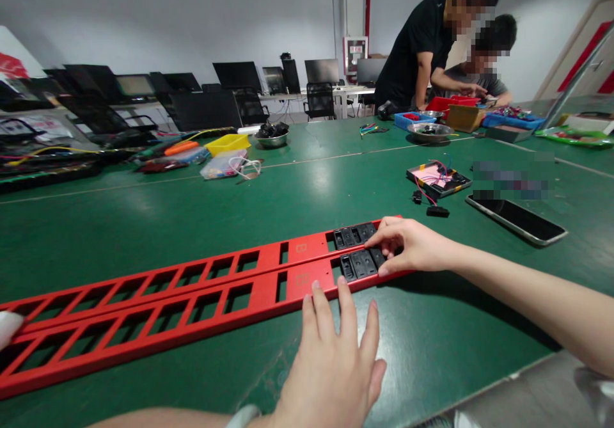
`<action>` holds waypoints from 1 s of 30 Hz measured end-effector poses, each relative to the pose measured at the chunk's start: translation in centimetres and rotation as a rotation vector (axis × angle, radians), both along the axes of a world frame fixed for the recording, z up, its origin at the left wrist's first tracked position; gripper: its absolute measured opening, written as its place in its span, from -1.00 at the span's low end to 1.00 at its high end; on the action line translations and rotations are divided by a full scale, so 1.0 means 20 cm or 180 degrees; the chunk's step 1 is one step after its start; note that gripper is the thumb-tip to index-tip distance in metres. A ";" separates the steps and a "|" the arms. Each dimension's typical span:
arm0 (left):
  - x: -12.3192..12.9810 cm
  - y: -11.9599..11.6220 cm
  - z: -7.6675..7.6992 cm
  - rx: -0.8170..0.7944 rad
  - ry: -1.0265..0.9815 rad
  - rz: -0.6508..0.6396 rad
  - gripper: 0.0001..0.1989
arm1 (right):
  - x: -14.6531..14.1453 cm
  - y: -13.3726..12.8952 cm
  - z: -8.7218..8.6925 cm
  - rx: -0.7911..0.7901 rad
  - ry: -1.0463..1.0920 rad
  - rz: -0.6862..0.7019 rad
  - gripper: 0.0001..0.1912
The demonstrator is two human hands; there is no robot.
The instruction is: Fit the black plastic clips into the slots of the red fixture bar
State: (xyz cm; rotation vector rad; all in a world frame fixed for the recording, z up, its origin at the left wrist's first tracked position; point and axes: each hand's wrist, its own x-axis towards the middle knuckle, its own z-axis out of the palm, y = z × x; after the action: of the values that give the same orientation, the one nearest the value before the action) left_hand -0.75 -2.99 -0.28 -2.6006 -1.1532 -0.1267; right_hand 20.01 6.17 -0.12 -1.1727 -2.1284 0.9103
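Two long red slotted frames (pixel 268 297) lie side by side across the green table, running from the lower left to the centre right. Black modules (pixel 359 265) fill the slots at their right ends. My right hand (pixel 415 245) is at that end, thumb and fingers curled round the edge of the black modules; its fingertips are partly hidden. My left hand (pixel 336 351) lies spread at the near frame's front edge, fingertips touching the red surface, holding nothing.
A phone (pixel 515 218) and a black tray with wires (pixel 439 178) lie at the right. Further back are a yellow bin (pixel 228 144), metal bowls (pixel 429 134) and a blue tray (pixel 413 119). Two people work at the far right. A white object (pixel 8 327) covers the frames' left end.
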 end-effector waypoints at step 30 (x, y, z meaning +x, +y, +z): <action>0.00 0.00 -0.01 -0.0001 0.0159 -0.0004 -0.49 | -0.01 -0.01 0.03 0.0230 -0.0487 0.0104 -0.44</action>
State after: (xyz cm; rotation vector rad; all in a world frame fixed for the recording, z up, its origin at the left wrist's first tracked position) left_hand -0.75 -3.02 -0.38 -2.5894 -1.1345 -0.0614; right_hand 19.90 5.99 0.54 -1.2085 -2.2882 0.7725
